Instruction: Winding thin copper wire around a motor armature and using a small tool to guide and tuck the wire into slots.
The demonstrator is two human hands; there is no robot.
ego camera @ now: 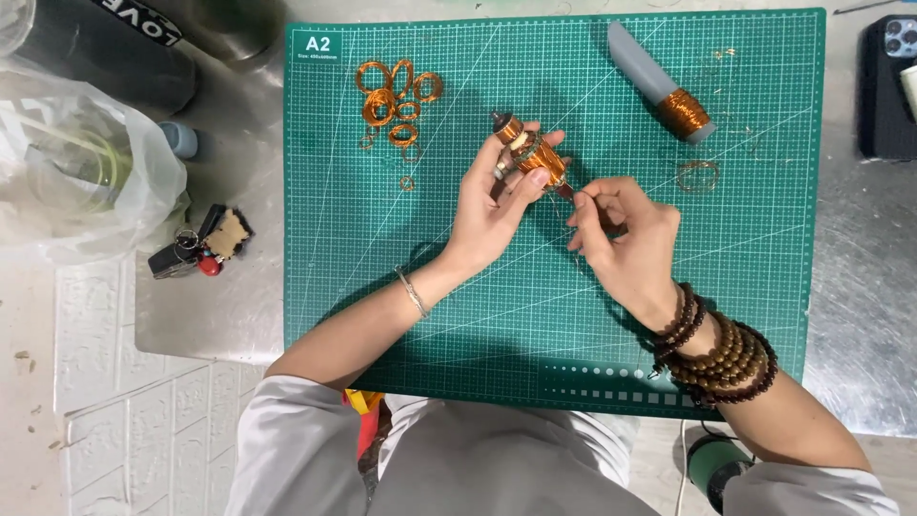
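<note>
- Copper-coloured wire is seen wound round a small armature, which is gripped in the left hand above the middle of the green cutting mat.
- The left hand is closed round the armature, thumb on one side and fingers wrapped over the other, with the armature tilted so its dark shaft end points toward the mat's far edge.
- A thin strand of wire at the armature's near end is pinched between thumb and fingertips of the right hand; that hand is curled nearly closed, just beside the left.
- A thin bracelet is worn on the left wrist, and stacked brown bead bracelets on the right.
- A cluster of loose copper wire loops is laid near the mat's far left corner.
- A grey cylinder wound with copper wire is lying tilted toward the mat's far right corner, and a single pale wire ring sits near it, apart from the hands.
- Off the mat's left edge, a bunch of keys and a clear plastic bag are rested on the metal tabletop.
- A dark phone is seen at the tabletop's far right corner.
</note>
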